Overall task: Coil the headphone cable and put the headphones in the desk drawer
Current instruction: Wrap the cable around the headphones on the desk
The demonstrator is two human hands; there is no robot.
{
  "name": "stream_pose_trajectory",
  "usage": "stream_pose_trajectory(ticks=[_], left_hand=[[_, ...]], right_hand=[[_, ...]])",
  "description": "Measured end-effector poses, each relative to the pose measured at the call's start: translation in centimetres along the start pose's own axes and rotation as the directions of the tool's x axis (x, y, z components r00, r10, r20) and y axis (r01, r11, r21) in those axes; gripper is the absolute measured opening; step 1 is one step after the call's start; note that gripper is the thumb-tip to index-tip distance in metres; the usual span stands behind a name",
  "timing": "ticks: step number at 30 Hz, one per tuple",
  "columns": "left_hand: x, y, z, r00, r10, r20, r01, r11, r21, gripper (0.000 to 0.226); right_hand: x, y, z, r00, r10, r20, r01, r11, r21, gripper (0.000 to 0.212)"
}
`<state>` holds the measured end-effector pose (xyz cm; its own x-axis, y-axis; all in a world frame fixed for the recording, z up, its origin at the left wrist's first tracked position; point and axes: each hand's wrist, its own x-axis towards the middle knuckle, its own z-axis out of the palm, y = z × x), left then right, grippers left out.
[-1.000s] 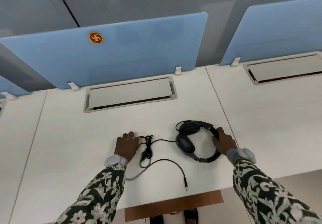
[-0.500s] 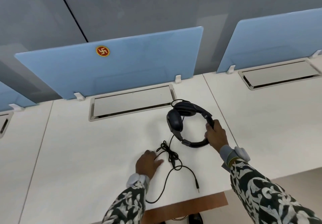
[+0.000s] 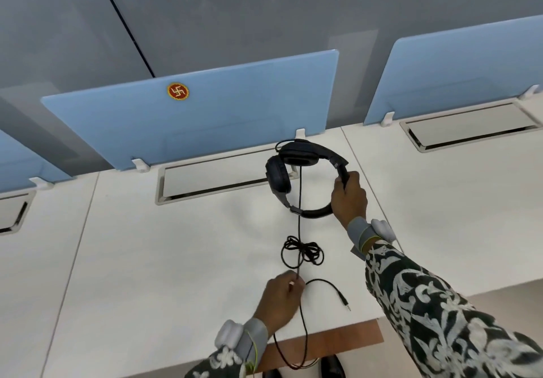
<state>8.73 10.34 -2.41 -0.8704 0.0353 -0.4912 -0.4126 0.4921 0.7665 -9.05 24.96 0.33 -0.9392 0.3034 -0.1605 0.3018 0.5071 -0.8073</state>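
Black headphones [image 3: 296, 172] hang in the air above the white desk [image 3: 176, 260], with my right hand [image 3: 348, 198] gripping the headband on its right side. Their thin black cable [image 3: 299, 225] drops straight from the earcups to a tangled knot [image 3: 302, 252] and on to my left hand [image 3: 280, 298], which pinches it near the desk's front edge. Past that hand the cable loops down below the desk edge and comes back up; its jack plug [image 3: 346, 304] lies on the desk to the right. No drawer is in view.
Blue divider panels [image 3: 205, 113] stand along the back of the desk. A metal cable flap [image 3: 211, 180] is set into the desk behind the headphones, another flap [image 3: 470, 128] at the right. A brown strip [image 3: 338, 342] shows under the front edge, and dark shoes below it.
My right hand has lifted the headphones off the desk and higher. My left hand has moved right and taken hold of the cable, which now hangs taut between the two hands.
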Motion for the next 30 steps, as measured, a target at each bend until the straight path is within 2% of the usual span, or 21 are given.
stream_pose_trajectory(ticks=[2, 4, 5, 7, 9, 11, 13, 15, 16, 17, 19, 20, 21, 22, 25, 28, 30], left_hand=[[-1.8, 2.4, -1.8, 0.977, 0.194, 0.086, -0.211, 0.936, 0.281, 0.028], [-2.5, 5.6, -5.3, 0.924, 0.359, 0.131, -0.376, 0.79, 0.484, 0.043], [-2.5, 7.4, -7.4, 0.889, 0.432, 0.149, -0.444, 0.738, 0.508, 0.048], [-1.8, 10.9, -12.0, 0.838, 0.525, 0.149, -0.53, 0.717, 0.452, 0.043], [-0.3, 14.2, -16.3, 0.823, 0.553, 0.133, -0.554, 0.726, 0.408, 0.027], [2.0, 16.6, -19.2, 0.817, 0.555, 0.157, -0.545, 0.654, 0.525, 0.02], [5.2, 17.5, -20.7, 0.839, 0.524, 0.146, -0.464, 0.552, 0.693, 0.017], [8.6, 16.4, -21.0, 0.859, 0.508, 0.06, -0.36, 0.516, 0.777, 0.019], [10.2, 15.3, -20.4, 0.862, 0.506, 0.023, -0.342, 0.548, 0.763, 0.022], [11.6, 13.5, -19.4, 0.87, 0.493, -0.016, -0.356, 0.649, 0.672, 0.023], [12.7, 9.5, -16.1, 0.924, 0.372, -0.09, -0.342, 0.908, 0.242, 0.016], [12.7, 7.6, -13.9, 0.958, 0.269, -0.101, -0.269, 0.963, 0.012, 0.015], [12.3, 5.9, -11.6, 0.981, 0.177, -0.084, -0.188, 0.973, -0.135, 0.019], [11.5, 4.7, -9.0, 0.991, 0.126, -0.051, -0.134, 0.975, -0.179, 0.023], [6.8, 4.3, -3.0, 0.987, 0.135, 0.088, -0.117, 0.976, -0.186, 0.023], [2.9, 7.3, -2.7, 0.944, 0.257, 0.205, -0.271, 0.961, 0.047, 0.023], [1.7, 10.0, -5.7, 0.912, 0.306, 0.272, -0.369, 0.902, 0.224, 0.022]], right_hand=[[0.3, -1.2, -0.2, 0.997, -0.075, -0.034, 0.073, 0.996, -0.053, 0.022], [0.6, -1.7, -0.6, 0.985, -0.172, -0.029, 0.165, 0.974, -0.155, 0.022], [0.5, -1.9, -0.9, 0.975, -0.223, -0.004, 0.217, 0.953, -0.212, 0.022], [0.1, -1.8, -1.5, 0.949, -0.307, 0.071, 0.314, 0.902, -0.297, 0.023], [-0.7, -1.5, -2.0, 0.913, -0.374, 0.163, 0.408, 0.848, -0.339, 0.023], [-1.7, -1.0, -2.5, 0.867, -0.421, 0.266, 0.491, 0.811, -0.318, 0.022], [-2.4, -0.7, -3.0, 0.821, -0.444, 0.359, 0.537, 0.814, -0.222, 0.018], [-3.1, -0.8, -3.5, 0.789, -0.456, 0.412, 0.531, 0.843, -0.084, 0.016], [-3.3, -1.0, -3.8, 0.788, -0.457, 0.414, 0.506, 0.862, -0.011, 0.016], [-3.4, -1.2, -4.0, 0.797, -0.455, 0.396, 0.471, 0.88, 0.062, 0.016], [-3.2, -1.6, -4.2, 0.85, -0.44, 0.291, 0.406, 0.897, 0.172, 0.013], [-2.9, -2.0, -4.4, 0.882, -0.421, 0.21, 0.383, 0.902, 0.2, 0.011], [-2.5, -2.4, -4.5, 0.908, -0.395, 0.139, 0.364, 0.908, 0.209, 0.01], [-1.9, -2.7, -4.8, 0.928, -0.365, 0.076, 0.344, 0.918, 0.196, 0.01], [-0.2, -3.5, -5.5, 0.942, -0.333, -0.033, 0.334, 0.942, 0.018, 0.015], [1.6, -2.7, -5.9, 0.937, -0.341, -0.074, 0.311, 0.913, -0.263, 0.021], [2.3, -1.9, -6.4, 0.942, -0.329, -0.063, 0.283, 0.882, -0.377, 0.02]])
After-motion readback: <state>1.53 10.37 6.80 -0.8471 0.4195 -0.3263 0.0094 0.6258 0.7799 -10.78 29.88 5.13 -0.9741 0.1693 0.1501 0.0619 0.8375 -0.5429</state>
